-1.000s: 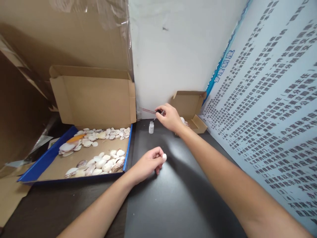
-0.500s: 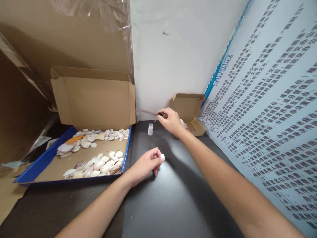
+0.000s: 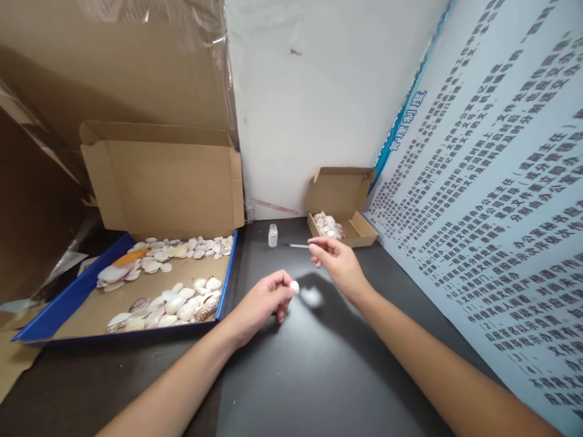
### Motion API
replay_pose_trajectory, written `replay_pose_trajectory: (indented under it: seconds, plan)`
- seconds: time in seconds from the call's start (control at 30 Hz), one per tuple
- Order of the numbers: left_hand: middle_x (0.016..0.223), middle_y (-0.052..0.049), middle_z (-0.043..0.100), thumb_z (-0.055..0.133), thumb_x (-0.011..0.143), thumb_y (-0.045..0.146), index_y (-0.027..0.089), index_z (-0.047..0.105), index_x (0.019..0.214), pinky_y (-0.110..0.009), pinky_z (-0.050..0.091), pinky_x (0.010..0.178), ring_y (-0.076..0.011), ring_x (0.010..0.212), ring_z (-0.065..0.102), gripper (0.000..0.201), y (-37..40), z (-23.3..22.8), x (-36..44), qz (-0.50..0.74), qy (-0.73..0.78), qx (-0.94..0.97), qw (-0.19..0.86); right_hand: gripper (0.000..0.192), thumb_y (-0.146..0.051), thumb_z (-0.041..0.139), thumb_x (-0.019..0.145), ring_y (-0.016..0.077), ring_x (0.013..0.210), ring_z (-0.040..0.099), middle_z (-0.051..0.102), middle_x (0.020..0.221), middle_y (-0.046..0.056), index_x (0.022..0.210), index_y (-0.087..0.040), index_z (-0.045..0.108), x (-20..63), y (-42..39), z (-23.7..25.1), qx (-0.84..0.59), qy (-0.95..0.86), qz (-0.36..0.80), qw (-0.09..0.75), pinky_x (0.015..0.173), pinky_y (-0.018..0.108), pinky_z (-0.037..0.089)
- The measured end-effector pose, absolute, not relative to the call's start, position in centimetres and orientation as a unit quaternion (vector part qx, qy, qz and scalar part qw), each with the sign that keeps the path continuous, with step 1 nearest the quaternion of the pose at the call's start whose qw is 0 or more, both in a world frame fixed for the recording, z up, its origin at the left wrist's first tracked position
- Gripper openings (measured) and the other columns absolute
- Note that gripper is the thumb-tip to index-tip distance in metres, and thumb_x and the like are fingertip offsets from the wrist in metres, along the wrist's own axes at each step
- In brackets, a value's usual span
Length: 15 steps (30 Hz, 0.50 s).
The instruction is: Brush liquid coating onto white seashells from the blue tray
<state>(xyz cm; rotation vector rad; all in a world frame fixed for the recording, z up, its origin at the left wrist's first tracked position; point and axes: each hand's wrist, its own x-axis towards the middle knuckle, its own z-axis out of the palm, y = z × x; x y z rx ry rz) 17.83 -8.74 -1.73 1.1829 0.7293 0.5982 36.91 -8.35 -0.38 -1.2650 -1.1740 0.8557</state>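
— Fingers first: what do the hands have?
— Left hand (image 3: 262,300) is curled, its fingertips pinching a small white shell (image 3: 294,287) just above the dark table (image 3: 319,376). Right hand (image 3: 339,264) pinches a thin brush (image 3: 296,246), tip pointing left toward the little open bottle (image 3: 272,235).
— Surroundings?
— Big blue-edged box (image 3: 225,276) of shells left, small carton (image 3: 364,227) behind.
— Advice?
— I'd keep the shell steady, turned up, and stroke lightly.

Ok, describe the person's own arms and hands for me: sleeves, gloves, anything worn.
Both forearms are bare as far as the picture shows, with no sleeves in view. The left hand and the right hand wear no gloves. No watch, bracelet or ring shows on either. Nails look short and unpainted.
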Motion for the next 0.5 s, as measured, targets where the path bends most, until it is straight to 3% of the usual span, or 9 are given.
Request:
replay_pose_trajectory:
  seconds: [0.1, 0.2, 0.3, 0.5]
  plan:
    - [0.060, 0.004, 0.051, 0.067, 0.082, 0.034, 0.019, 0.056, 0.082, -0.021, 0.042, 0.052, -0.0085, 0.053, 0.046, 0.019, -9.5, -1.4, 18.1, 0.283, 0.309, 0.531, 0.736, 0.034, -0.043, 0.074, 0.075, 0.0182, 0.076, 0.067, 0.069, 0.082, 0.004, 0.096, -0.017, 0.066, 36.7, -10.3, -1.0, -0.524, -0.455, 0.436, 0.573, 0.067, 0.030, 0.052]
    - [0.083, -0.003, 0.063, 0.068, 0.084, 0.034, 0.018, 0.062, 0.092, -0.024, 0.049, 0.064, -0.0124, 0.071, 0.058, 0.019, -10.2, -0.8, 18.3, 0.299, 0.279, 0.495, 0.767, 0.034, -0.042, 0.075, 0.075, 0.0199, 0.083, 0.069, 0.072, 0.088, 0.007, 0.094, -0.018, 0.062, 36.1, -11.6, -1.2, -0.504, -0.426, 0.494, 0.566, 0.071, 0.031, 0.053]
    - [0.104, -0.006, 0.060, 0.071, 0.082, 0.030, 0.017, 0.064, 0.090, -0.026, 0.051, 0.066, -0.0190, 0.092, 0.063, 0.016, -10.6, -0.4, 18.5, 0.310, 0.269, 0.462, 0.786, 0.032, -0.038, 0.079, 0.074, 0.0149, 0.077, 0.067, 0.074, 0.093, 0.005, 0.090, -0.020, 0.057, 35.3, -12.3, -1.2, -0.463, -0.382, 0.570, 0.561, 0.074, 0.029, 0.051]
    - [0.093, -0.004, 0.060, 0.067, 0.086, 0.024, 0.018, 0.063, 0.088, -0.028, 0.052, 0.067, -0.0234, 0.095, 0.067, 0.007, -10.5, -0.6, 18.5, 0.309, 0.223, 0.391, 0.838, 0.033, -0.038, 0.079, 0.076, 0.0157, 0.086, 0.067, 0.073, 0.095, 0.001, 0.091, -0.023, 0.053, 34.4, -12.9, -1.3, -0.410, -0.382, 0.605, 0.566, 0.078, 0.028, 0.050]
